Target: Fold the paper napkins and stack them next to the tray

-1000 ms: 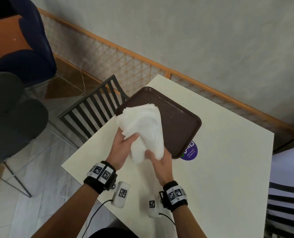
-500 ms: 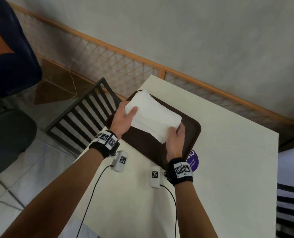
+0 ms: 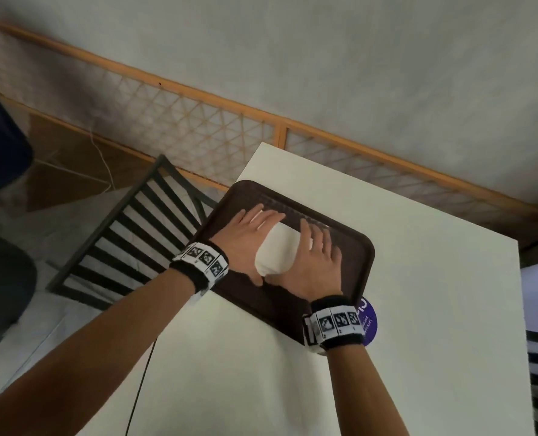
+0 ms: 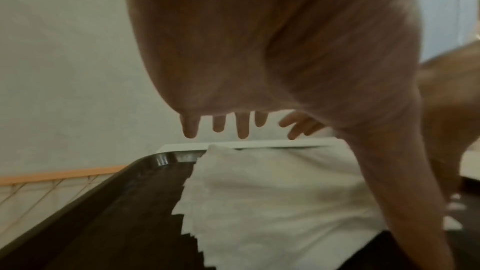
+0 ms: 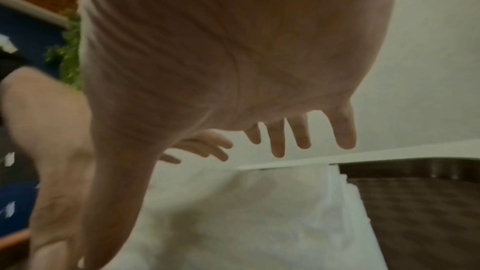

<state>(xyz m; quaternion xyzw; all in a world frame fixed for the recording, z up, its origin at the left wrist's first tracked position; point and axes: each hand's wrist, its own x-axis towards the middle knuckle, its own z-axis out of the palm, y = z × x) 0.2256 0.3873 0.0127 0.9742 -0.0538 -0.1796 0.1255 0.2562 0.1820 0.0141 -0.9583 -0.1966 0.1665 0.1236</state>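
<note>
On the cream table point(image 3: 418, 309) sits the brown tray point(image 3: 352, 265), and in it lies the stack of paper napkins point(image 3: 278, 251). They look light, soft and easily torn, best taken by the loose edges. The left hand point(image 3: 245, 237) and right hand point(image 3: 316, 262) flank the stack, fingers straight and spread, palms seemingly pressing its sides.

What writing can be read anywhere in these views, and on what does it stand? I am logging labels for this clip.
Purple round sticker on the table, partly hidden by the right wrist: large white letters, only fragments visible, not readable; small print below too blurred.
Wristbands: black and white square code markers, no words.
Tray, napkins: no text visible.
Both wrist views: nothing written.
</note>
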